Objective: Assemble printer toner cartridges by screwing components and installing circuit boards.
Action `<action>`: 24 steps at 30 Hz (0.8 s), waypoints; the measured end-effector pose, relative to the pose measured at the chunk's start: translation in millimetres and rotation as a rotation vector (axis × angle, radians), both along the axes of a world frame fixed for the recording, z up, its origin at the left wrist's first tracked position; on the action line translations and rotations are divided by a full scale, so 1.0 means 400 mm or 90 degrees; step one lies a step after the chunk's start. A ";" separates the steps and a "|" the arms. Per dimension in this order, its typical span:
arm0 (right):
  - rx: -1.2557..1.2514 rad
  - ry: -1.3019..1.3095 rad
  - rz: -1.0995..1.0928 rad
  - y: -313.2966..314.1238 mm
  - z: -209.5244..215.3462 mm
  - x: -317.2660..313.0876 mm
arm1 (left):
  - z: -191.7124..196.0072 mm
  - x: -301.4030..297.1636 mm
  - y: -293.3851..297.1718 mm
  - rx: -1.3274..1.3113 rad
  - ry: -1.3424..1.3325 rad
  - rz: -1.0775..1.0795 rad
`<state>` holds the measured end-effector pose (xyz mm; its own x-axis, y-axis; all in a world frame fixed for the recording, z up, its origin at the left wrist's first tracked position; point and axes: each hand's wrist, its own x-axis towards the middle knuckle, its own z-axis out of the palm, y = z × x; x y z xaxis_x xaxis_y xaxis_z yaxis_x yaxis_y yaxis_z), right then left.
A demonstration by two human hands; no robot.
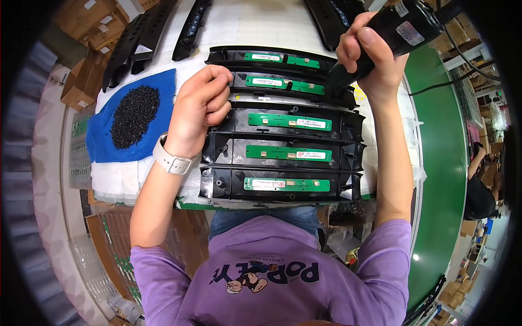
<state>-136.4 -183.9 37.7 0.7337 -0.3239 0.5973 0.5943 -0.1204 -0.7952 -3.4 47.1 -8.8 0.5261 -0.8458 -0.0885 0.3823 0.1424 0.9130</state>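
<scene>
My right hand [379, 60] is wrapped round a black electric screwdriver [396, 26], tilted with its dark front end down toward the right end of the second panel from the back. My left hand [200, 106], a white watch on its wrist, is closed in a pinch at that panel's left end; whatever its fingertips hold is too small to make out. Several long black plastic panels [217, 154] lie stacked front to back, each bearing a narrow green circuit board [288, 152]. Left of my left hand, a pile of small black screws [135, 117] rests on a blue cloth [99, 138].
More black plastic parts [149, 35] lie at the far left of the white-covered table [239, 22], others [331, 24] at the far right. A black cable [462, 51] trails from the screwdriver. Right of the table runs a green surface [443, 179]; a person [478, 185] is farther off.
</scene>
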 end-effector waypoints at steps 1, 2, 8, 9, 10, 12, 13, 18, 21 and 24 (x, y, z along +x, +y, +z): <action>-0.008 0.004 -0.010 0.001 -0.001 0.001 | 0.002 -0.003 -0.002 0.000 -0.001 0.000; -0.006 0.000 -0.005 0.000 -0.001 0.004 | 0.004 -0.006 -0.004 0.005 0.006 0.006; 0.032 -0.015 0.015 -0.012 0.001 0.006 | 0.011 -0.009 -0.007 0.032 -0.091 0.008; 0.033 -0.018 0.013 -0.010 0.001 0.005 | 0.004 -0.004 -0.007 0.020 -0.095 -0.024; 0.006 -0.011 -0.001 -0.007 0.001 0.003 | -0.002 -0.003 -0.009 0.017 -0.104 -0.031; -0.042 -0.009 -0.044 0.017 0.007 -0.001 | -0.002 -0.006 -0.005 0.018 -0.107 -0.042; -0.042 -0.014 -0.043 0.026 0.011 -0.004 | 0.001 -0.009 0.000 0.019 -0.107 -0.051; 0.031 -0.054 0.065 0.019 0.026 -0.029 | -0.002 -0.022 -0.008 0.008 -0.113 0.007; 0.114 -0.136 0.226 0.027 0.065 -0.060 | 0.016 -0.043 -0.022 -0.042 -0.032 -0.056; 0.176 -0.182 0.293 0.060 0.100 -0.089 | 0.018 -0.055 -0.027 -0.031 -0.045 -0.111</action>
